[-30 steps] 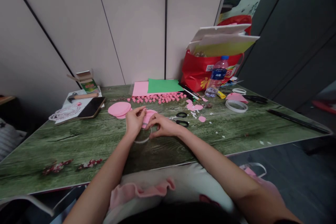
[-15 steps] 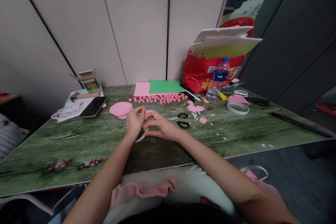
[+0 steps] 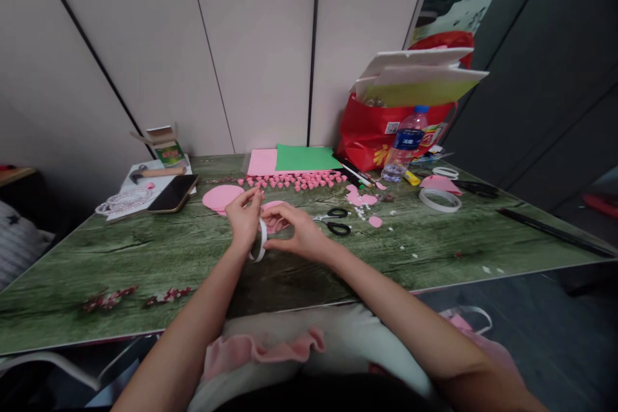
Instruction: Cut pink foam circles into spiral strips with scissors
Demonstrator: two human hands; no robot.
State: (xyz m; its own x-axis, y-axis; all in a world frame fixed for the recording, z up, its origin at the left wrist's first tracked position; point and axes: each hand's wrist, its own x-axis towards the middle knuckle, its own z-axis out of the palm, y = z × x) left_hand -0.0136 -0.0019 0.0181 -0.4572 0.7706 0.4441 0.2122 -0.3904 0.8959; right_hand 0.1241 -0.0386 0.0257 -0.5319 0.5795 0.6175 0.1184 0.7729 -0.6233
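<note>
White tape roll (image 3: 263, 235): narrow ring, hollow centre, standing tilted on edge; located left of the scissors (image 3: 326, 217) and slightly to their near side. Pink paper disc (image 3: 273, 204): rounded outline, partly hidden; located left of the scissors, beyond the roll.

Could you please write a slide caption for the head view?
A white ring between left hand and right hand, near pink discs and black-handled scissors.

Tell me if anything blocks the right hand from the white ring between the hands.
Nothing visible does: the thumb of the right hand is close beside the white ring, though contact is unclear. The scissors lie beyond the hand, off that path.
</note>
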